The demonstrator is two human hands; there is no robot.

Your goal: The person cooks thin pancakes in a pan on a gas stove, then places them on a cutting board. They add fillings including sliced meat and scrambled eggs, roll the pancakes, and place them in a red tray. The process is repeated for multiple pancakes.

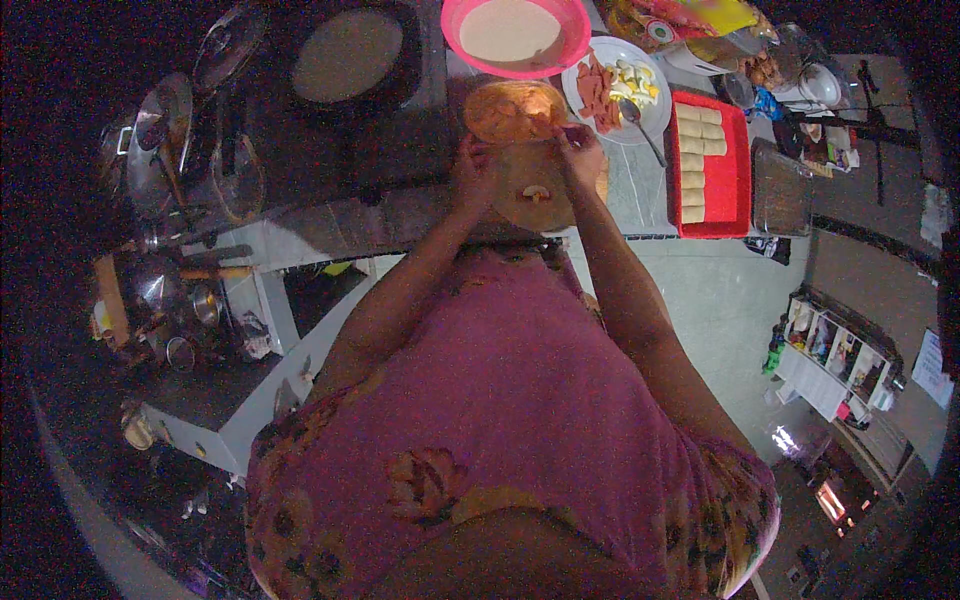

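Note:
A thin round wrapper (pixel 517 169) lies before me near the counter's front edge. On its lower middle rests a small piece of filling with a white egg slice (pixel 535 193). My left hand (pixel 474 171) is at the wrapper's far left corner and my right hand (pixel 583 156) is at its far right corner, fingers closed on the edge. Between them the far edge looks straight. Just beyond is a round dish (pixel 514 112) with orange, shiny contents, hard to make out. A white plate (pixel 660 64) beside my right hand carries reddish meat strips (pixel 595 90), cut boiled egg (pixel 636 81) and a spoon (pixel 642 131).
A pink basin (pixel 450 34) of pale batter stands at the back. To the right, a red tray (pixel 724 191) holds several pale rolls (pixel 691 180). A dark pan (pixel 349 56) with a pale round sheet sits back left. Lids (pixel 161 124) lean at far left.

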